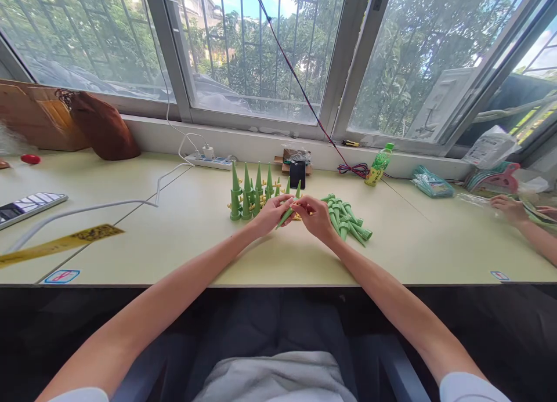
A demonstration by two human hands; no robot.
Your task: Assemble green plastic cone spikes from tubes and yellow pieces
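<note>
My left hand (277, 212) is closed round a green plastic watering spike (285, 218), its tip slanting down to the left. The fingers of my right hand (314, 215) pinch at the upper end of the same spike; a small yellowish part seems to show there, too small to make out. To the left of my hands, green spikes with yellow side valves (246, 196) stand upright in rows, tips up. Right of my right hand lies a loose pile of green spikes (346, 218), with no yellow parts visible on them.
Behind the rows are a black phone (297, 174) against a small box and a power strip (211, 160). A green-labelled bottle (379, 165) stands at the back right. A white cable (159, 193) crosses the table's left side. Another person's hand (509, 207) is at the far right.
</note>
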